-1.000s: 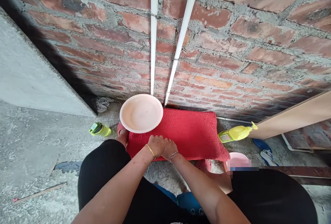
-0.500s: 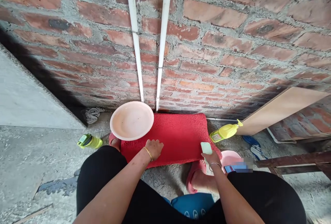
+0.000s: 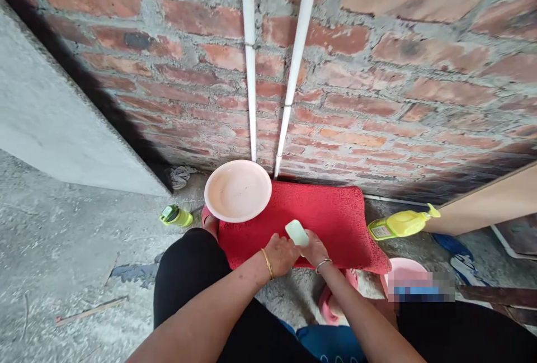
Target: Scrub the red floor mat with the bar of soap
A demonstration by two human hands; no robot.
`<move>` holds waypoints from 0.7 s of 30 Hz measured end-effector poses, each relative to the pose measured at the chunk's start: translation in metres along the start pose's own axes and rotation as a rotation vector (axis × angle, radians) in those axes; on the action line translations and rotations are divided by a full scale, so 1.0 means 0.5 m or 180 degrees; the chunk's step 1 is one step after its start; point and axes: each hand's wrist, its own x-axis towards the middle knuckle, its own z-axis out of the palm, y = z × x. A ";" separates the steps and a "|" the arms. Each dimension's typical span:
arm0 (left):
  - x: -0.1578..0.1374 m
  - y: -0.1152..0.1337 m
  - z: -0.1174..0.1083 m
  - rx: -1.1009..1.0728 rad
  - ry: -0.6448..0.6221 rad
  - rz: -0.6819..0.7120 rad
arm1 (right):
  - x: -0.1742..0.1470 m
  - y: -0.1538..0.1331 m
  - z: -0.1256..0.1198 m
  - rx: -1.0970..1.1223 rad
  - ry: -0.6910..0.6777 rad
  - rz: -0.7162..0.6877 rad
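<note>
Two hands meet at the near edge of the red mat [image 3: 319, 223]: left hand [image 3: 282, 253] presses flat, fingers closed on nothing; right hand [image 3: 314, 246] grips a pale soap bar [image 3: 297, 232]. Soap is probably light, rigid, slippery; hold its long sides. Farther left, a pink basin [image 3: 237, 191] overlaps the mat.

We see a thick red mat [image 3: 327, 223] of nubbly, matt pile, and on its corner a round pale pink plastic basin [image 3: 238, 191], smooth with a soft sheen. The small pale green bar [image 3: 297, 232] looks smooth and waxy (soap, by its finish). Behind, the red brick wall [image 3: 377, 72] is coarse, the gritty grey concrete floor [image 3: 62, 262] rough.
</note>
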 end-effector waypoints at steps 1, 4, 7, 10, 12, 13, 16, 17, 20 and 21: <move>-0.001 -0.002 0.005 -0.0039 0.0149 0.0109 | 0.003 -0.029 0.019 -0.0111 -0.0209 -0.0319; 0.001 -0.011 0.021 -0.0073 0.0443 -0.0060 | 0.005 -0.111 0.065 -0.0394 -0.0666 -0.1096; -0.001 -0.021 0.031 -0.0108 0.0553 -0.0358 | 0.016 -0.179 0.084 -0.0488 -0.0665 -0.1247; -0.015 -0.024 0.026 -0.0173 0.0492 -0.0275 | 0.055 -0.225 0.074 -0.0789 -0.0780 -0.1242; -0.024 -0.025 0.018 -0.0182 0.0399 -0.0189 | 0.090 -0.236 0.056 -0.0970 -0.0863 -0.1162; -0.028 -0.024 0.013 -0.0175 0.0361 -0.0172 | 0.105 -0.232 0.046 -0.1028 -0.0841 -0.1101; -0.033 -0.023 0.000 -0.0167 0.0276 -0.0169 | 0.136 -0.178 0.008 -0.1111 -0.0542 -0.0760; -0.033 -0.022 -0.004 -0.0182 0.0236 -0.0158 | 0.140 -0.146 -0.006 -0.1118 -0.0409 -0.0561; -0.029 -0.018 -0.010 -0.0203 0.0134 -0.0145 | 0.129 -0.015 -0.053 -0.0946 0.0006 0.0187; -0.027 -0.016 -0.010 -0.0190 0.0113 -0.0144 | 0.117 0.035 -0.070 -0.0812 0.0136 0.0452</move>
